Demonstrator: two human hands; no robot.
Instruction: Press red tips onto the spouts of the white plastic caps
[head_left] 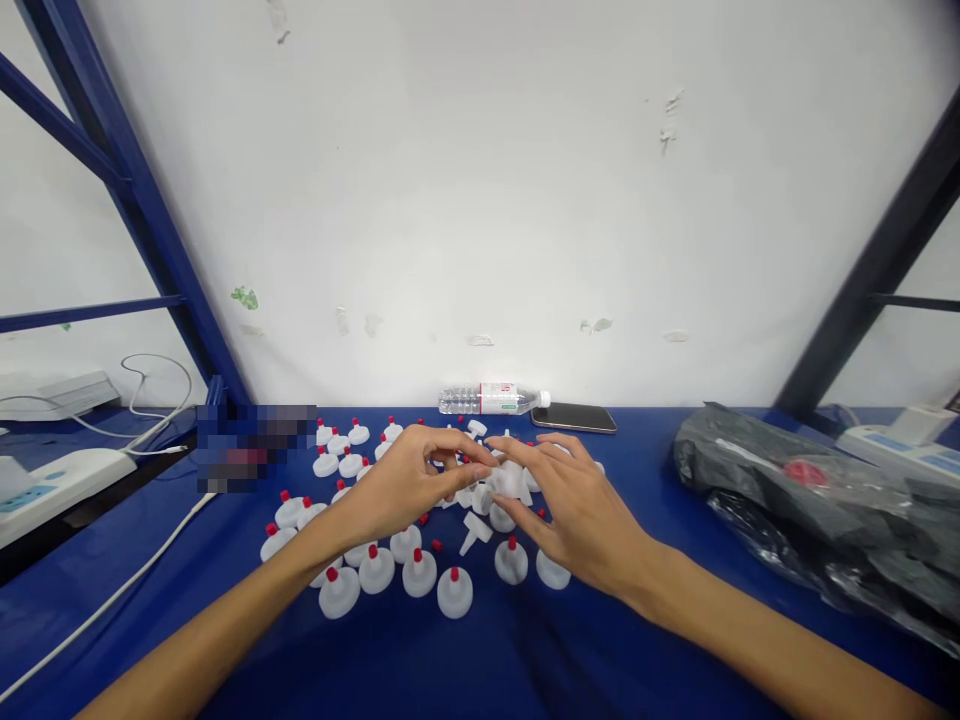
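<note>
Above the blue table (525, 660), a blurred white piece (508, 480) lies just right of the left hand's (405, 480) narrowly spaced fingers, within the right hand's (581, 510) wider curve and nearer it; either hand's grip and the piece's long axis cannot be told.

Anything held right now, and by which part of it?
Right hand: apparently a white piece, between thumb and fingers; exact grip spot unclear. Left hand: fingertips close together, can't tell if they hold anything.
</note>
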